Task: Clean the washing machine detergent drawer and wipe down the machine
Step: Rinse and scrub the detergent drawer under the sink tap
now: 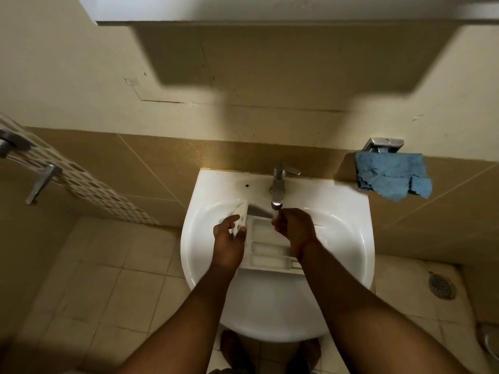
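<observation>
White plastic, the detergent drawer (270, 248) lies in the sink (348, 238) under the tap (279, 187), its long axis running from far left to near right. The left hand (229, 240) pinches the drawer's far-left front panel between thumb and fingers. The right hand (295, 230) sits over the middle compartments, fingers curled at the spout — around what, I cannot tell.

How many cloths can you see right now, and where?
1: a blue cloth hanging from the metal wall holder right of the tap, above the sink. Others may lie out of view.
</observation>
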Demonstrator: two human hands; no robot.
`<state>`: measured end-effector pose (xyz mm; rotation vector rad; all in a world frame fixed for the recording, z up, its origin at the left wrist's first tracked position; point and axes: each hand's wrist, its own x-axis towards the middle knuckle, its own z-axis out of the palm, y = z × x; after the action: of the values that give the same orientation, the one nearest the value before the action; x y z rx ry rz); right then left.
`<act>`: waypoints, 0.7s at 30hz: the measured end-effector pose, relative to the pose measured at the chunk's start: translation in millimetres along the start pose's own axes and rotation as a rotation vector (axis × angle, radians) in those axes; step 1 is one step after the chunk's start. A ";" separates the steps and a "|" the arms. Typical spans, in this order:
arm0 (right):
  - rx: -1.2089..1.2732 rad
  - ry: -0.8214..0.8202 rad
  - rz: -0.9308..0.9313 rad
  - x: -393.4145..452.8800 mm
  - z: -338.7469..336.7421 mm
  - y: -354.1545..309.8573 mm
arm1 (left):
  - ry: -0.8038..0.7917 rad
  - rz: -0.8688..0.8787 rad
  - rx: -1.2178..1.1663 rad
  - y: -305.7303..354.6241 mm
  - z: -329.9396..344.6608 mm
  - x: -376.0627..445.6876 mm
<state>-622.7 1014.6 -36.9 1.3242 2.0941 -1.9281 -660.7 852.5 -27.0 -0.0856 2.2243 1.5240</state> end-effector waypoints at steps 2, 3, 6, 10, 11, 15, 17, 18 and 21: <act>0.185 -0.088 0.020 6.8 12.4 -7.9 | -0.001 -0.008 -0.002 0.5 0.6 -0.7; 0.154 -0.108 0.008 8.5 18.5 -10.4 | 0.000 -0.011 -0.006 -0.2 0.6 -0.7; -0.172 -0.252 -0.213 3.1 35.5 0.8 | 0.004 -0.002 -0.012 -0.7 0.0 -0.3; -0.595 -0.252 -0.278 5.0 29.7 39.5 | 0.010 -0.017 0.000 -0.9 -0.8 0.4; -0.776 -0.246 -0.245 9.3 25.1 48.5 | 0.013 -0.016 0.005 -1.4 -0.8 0.1; -0.920 -0.238 -0.183 12.9 35.9 39.0 | -0.005 0.006 0.004 -1.4 -0.8 -0.3; -0.820 -0.405 -0.248 10.8 50.3 27.2 | -0.006 0.001 0.021 -1.2 -1.5 0.7; -0.803 -0.472 -0.276 8.7 51.3 23.2 | -0.006 -0.002 0.028 -1.0 -2.3 1.3; -0.792 -0.525 -0.206 15.5 21.9 32.6 | -0.017 -0.011 0.022 -1.5 -4.0 2.3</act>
<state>-625.7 1001.7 -77.0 0.4083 2.3321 -1.0663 -663.7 848.8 -28.0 -0.0780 2.2235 1.4891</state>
